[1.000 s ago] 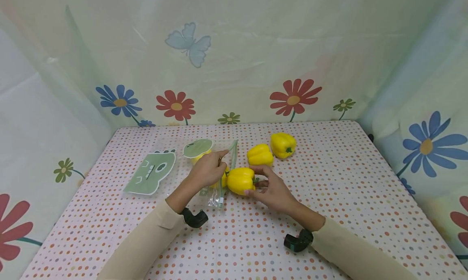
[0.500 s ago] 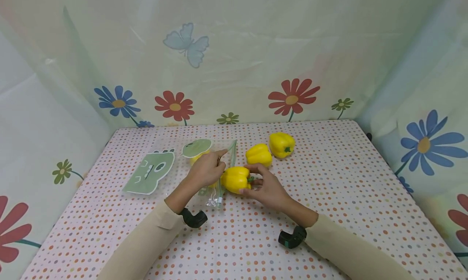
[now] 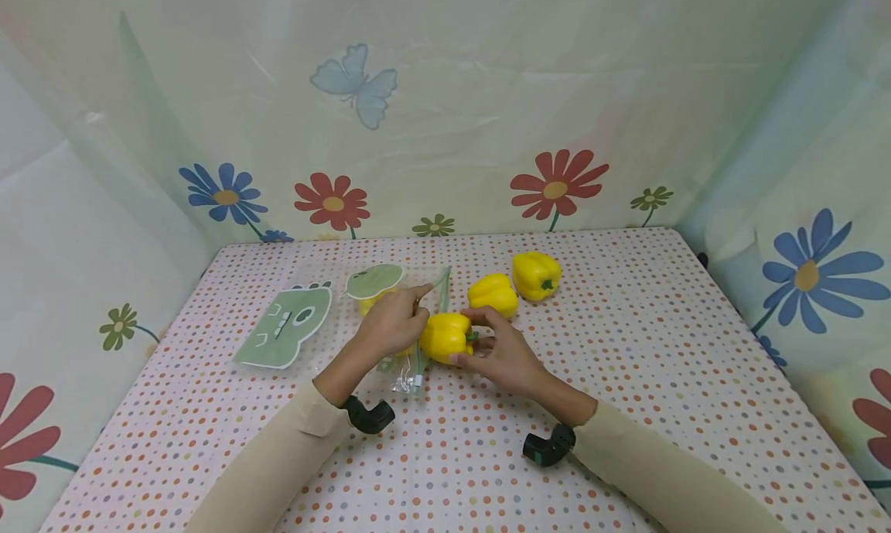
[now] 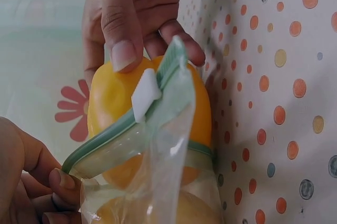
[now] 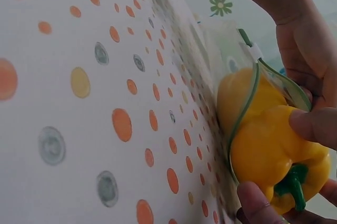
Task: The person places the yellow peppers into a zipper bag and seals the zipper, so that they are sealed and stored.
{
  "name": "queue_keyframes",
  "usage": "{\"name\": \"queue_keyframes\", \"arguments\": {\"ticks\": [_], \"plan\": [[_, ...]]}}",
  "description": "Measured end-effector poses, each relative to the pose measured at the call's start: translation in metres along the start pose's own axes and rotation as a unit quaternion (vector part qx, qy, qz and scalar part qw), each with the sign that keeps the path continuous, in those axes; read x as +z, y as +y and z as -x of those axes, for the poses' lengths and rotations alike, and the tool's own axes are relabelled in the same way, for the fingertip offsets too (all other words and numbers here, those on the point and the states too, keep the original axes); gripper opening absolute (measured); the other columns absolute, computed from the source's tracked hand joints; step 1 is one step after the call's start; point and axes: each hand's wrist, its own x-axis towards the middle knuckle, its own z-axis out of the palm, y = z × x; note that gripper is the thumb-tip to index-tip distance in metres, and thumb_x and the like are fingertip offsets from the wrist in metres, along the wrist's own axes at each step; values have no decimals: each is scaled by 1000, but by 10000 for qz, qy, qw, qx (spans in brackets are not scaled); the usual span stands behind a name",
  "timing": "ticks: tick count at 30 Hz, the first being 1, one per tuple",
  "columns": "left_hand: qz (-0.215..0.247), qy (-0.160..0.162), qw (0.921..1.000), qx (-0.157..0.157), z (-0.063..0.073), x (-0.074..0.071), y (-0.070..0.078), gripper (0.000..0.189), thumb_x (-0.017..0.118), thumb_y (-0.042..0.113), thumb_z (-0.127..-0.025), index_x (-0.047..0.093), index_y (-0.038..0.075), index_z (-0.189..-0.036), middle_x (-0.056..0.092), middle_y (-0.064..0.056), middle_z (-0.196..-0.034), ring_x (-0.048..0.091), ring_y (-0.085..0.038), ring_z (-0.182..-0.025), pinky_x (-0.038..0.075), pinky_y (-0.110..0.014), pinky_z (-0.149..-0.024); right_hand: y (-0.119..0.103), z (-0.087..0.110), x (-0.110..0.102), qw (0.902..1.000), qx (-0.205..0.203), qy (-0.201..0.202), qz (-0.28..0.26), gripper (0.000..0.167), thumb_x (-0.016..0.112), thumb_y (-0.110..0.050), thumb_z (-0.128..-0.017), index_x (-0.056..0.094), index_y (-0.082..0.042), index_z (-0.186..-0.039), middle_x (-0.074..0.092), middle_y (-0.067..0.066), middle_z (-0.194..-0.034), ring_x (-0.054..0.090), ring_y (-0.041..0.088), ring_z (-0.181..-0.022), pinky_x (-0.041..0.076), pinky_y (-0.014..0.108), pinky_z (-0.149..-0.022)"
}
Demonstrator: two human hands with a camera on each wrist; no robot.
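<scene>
A clear zip bag (image 4: 126, 153) with a green rim and white slider (image 4: 146, 95) lies on its side, its mouth spread. My left hand (image 3: 393, 322) pinches the rim, as the left wrist view shows. With thumb and fingers, my right hand (image 3: 506, 355) grips a yellow bell pepper (image 3: 445, 337) around its stem end. The front of this pepper sits inside the bag's mouth, its green stem (image 5: 292, 186) facing out. Behind it, another yellow pepper (image 5: 237, 97) lies in the bag. My left hand hides part of the bag in the head view.
Two yellow bell peppers, one nearer (image 3: 493, 295) and one farther (image 3: 537, 275), lie behind my right hand. A second clear bag with a green monster face (image 3: 285, 328) lies flat at the left. The dotted tabletop (image 3: 626, 324) ends at a flowered curtain (image 3: 452, 115).
My right hand has moved left with the bell pepper, bringing it from the bag's opening into the mouth. The left hand keeps its hold on the rim.
</scene>
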Motion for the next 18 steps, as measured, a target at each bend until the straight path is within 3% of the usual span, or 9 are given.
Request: {"name": "queue_keyframes", "arguments": {"ticks": [11, 18], "plan": [[55, -87, 9999, -92, 0, -1, 2, 50, 48, 16, -95, 50, 13, -145, 36, 4, -50, 32, -12, -39, 29, -21, -39, -4, -7, 5, 9999, -132, -8, -11, 74, 80, -23, -81, 41, -14, -143, 45, 13, -145, 62, 30, -116, 54, 38, -97], [33, -107, 9999, -89, -1, -1, 1, 51, 46, 17, -94, 50, 13, -145, 36, 3, -51, 35, -12, -40, 31, -21, -39, -5, -13, 9, 9996, 126, -164, -172, 76, 79, -25, -82, 38, -19, -145, 42, 11, -148, 70, 24, -95, 59, 32, -62]]}}
